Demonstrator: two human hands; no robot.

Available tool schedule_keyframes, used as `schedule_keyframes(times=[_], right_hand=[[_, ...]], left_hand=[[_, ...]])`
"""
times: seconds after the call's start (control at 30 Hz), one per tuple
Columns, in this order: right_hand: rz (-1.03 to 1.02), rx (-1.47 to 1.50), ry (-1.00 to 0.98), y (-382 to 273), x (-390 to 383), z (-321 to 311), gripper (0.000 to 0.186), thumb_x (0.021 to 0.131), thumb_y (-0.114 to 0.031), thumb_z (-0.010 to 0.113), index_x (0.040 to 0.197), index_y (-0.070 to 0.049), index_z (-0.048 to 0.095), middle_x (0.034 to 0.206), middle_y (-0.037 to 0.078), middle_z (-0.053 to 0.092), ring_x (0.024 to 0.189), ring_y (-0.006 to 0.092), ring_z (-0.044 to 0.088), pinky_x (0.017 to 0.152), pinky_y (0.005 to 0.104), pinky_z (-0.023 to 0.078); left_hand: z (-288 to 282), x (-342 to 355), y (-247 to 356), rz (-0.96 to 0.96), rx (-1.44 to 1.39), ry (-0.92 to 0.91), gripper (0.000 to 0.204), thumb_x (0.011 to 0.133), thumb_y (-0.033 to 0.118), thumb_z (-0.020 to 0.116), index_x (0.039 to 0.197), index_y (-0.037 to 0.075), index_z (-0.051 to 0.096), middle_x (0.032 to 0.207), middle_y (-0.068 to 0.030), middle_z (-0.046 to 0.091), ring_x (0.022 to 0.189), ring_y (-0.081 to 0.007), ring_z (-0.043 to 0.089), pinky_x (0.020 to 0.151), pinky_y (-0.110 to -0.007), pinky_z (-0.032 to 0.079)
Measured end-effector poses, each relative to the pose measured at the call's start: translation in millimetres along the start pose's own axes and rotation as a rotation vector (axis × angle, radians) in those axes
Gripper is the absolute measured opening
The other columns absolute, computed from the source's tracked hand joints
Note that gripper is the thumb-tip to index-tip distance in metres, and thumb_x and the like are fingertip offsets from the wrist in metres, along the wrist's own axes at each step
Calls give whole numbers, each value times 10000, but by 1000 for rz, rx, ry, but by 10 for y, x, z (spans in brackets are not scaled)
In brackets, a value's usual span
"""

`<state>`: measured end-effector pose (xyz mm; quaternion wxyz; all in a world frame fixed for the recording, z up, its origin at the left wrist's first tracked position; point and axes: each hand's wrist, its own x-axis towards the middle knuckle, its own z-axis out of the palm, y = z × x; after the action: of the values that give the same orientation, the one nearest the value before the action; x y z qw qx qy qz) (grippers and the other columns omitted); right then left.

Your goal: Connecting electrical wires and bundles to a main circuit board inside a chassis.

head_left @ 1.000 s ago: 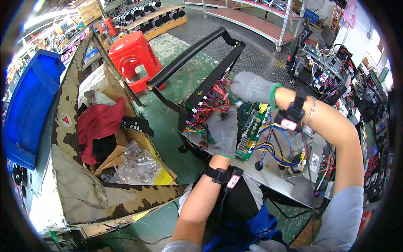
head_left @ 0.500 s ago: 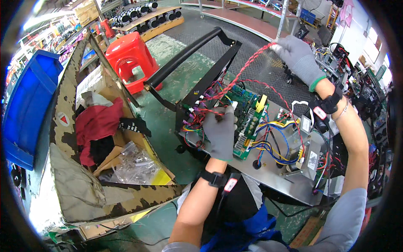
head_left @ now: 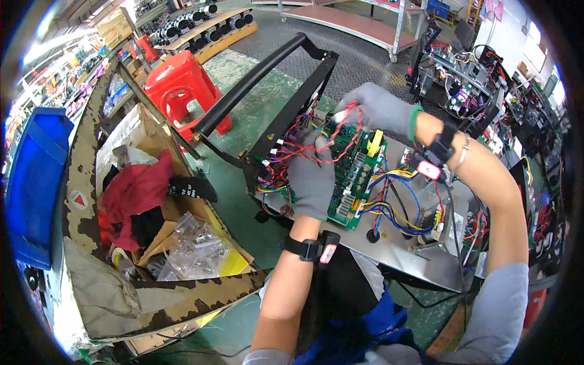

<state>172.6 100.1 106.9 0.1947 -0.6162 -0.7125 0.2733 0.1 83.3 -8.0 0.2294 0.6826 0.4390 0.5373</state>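
Note:
Both my hands wear grey gloves and are over an electronics chassis with a bare metal plate (head_left: 420, 263). My right hand (head_left: 383, 111) pinches a red twisted wire (head_left: 348, 149), which loops down toward my left hand. My left hand (head_left: 311, 182) has its fingers bent around the red wire, close to the panel's wire bundle (head_left: 277, 173); the exact grip is partly hidden. Between and right of the hands lies a green circuit board (head_left: 348, 208) with a yellow part (head_left: 375, 143). Blue, yellow and black cables (head_left: 398, 226) run across the plate.
A black frame with a long bar handle (head_left: 252, 85) rises at the chassis's far left. Left stands a worn carton (head_left: 176, 298) with cloth and plastic bags. Beyond are a red stool (head_left: 182, 85) and a blue bin (head_left: 39, 188). More wired units (head_left: 468, 85) stand at right.
My right hand has come down and left, from far out to close above the board. The red wire, stretched before, now hangs in slack loops. My left hand stays by the wire bundle.

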Motion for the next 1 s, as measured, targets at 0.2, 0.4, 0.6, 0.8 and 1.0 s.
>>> schedule_keyframes(times=[0.2,0.4,0.6,0.8,1.0], right_hand=[[-333,-275,-209,4,411,323,228,678,-250,695,783,-54,645,632,99,602,567,219,579,551,348,466],[-516,-353,-89,476,708,610,241,615,-228,677,774,-51,636,778,153,628,712,341,593,653,414,483],[-420,-705,-43,72,577,631,167,708,-183,593,820,-86,670,750,168,629,714,370,608,602,442,488],[-442,-587,-74,390,880,749,200,718,-164,581,868,-61,664,781,188,637,729,354,611,620,435,485],[-491,-576,-172,326,887,660,179,729,-175,560,780,-32,654,696,174,628,657,329,605,586,416,461]], left_hand=[[-457,-130,141,-113,559,-62,190,851,191,535,857,23,626,697,-202,603,658,-383,587,562,-436,452],[-232,-154,-8,-172,370,-96,196,846,151,538,916,-24,594,627,-186,568,553,-286,612,497,-393,449],[-298,-135,-23,-75,387,-55,207,910,172,494,923,-14,582,623,-149,570,478,-210,606,438,-335,420],[-286,-125,-58,-75,362,-84,207,911,152,481,933,-33,571,635,-101,538,474,-162,595,409,-271,399],[-304,-103,232,-300,168,-152,243,899,120,481,1055,-40,576,691,-85,544,474,-141,577,418,-257,412]])
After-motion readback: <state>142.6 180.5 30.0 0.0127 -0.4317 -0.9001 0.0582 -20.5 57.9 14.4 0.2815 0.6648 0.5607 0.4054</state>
